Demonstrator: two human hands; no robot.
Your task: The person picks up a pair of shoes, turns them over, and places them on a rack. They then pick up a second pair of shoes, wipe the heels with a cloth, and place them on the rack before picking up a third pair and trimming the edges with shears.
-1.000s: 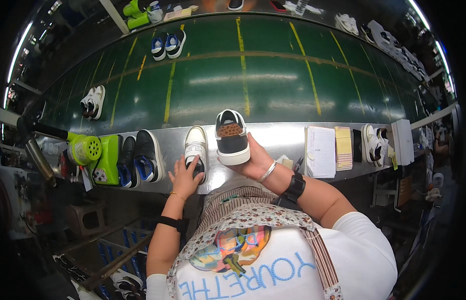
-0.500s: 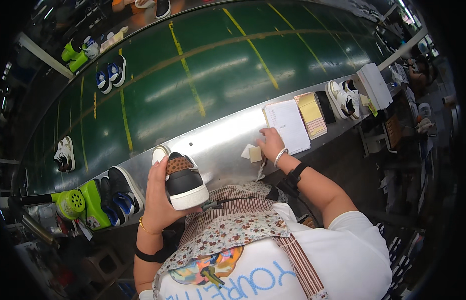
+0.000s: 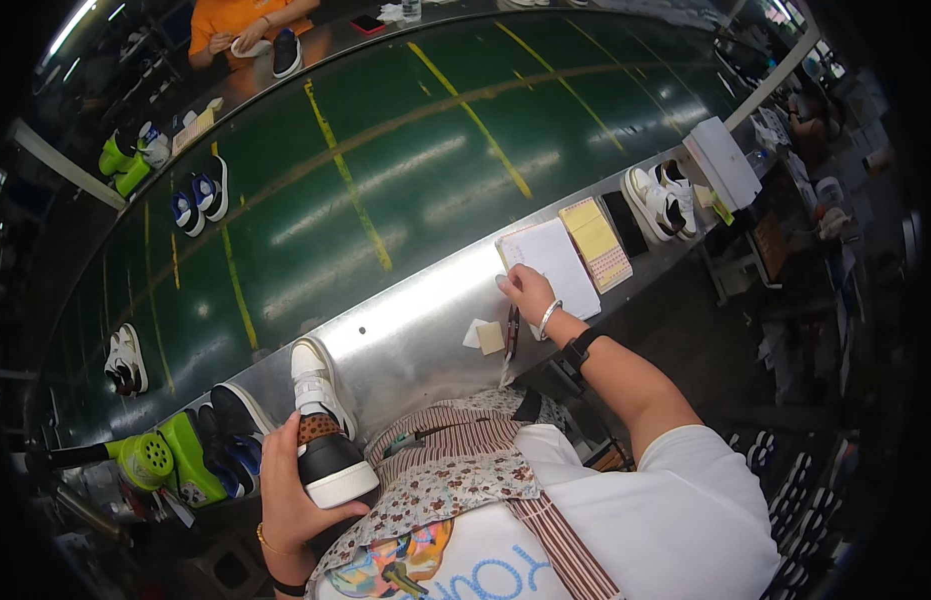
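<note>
My left hand (image 3: 290, 495) is closed around the heel of a sneaker (image 3: 332, 458). The shoe has a white strapped upper, a black heel, a brown spotted band and a white sole. Its toe points away from me over the metal ledge. My right hand (image 3: 532, 298) is at the near left edge of a white paper pad (image 3: 550, 262), fingertips drawn together; whatever they pinch, if anything, is too small to make out. Just below that hand lies a slim dark tool (image 3: 512, 332), beside a cream square block (image 3: 490, 338) and a white piece (image 3: 472, 333).
Beyond the metal ledge (image 3: 415, 300) runs a green conveyor belt (image 3: 285, 180) carrying shoes. A yellow pad (image 3: 595, 243) and white sneakers (image 3: 660, 200) stand at right. Dark shoes (image 3: 235, 430) and a green device (image 3: 190, 455) are at left. Across the belt, a person in orange (image 3: 250, 25) handles a shoe.
The sneaker has come lower and tipped, so its strapped upper shows more. My right hand has moved off the cream block and dark tool to the paper pad's edge. The whole view has shifted.
</note>
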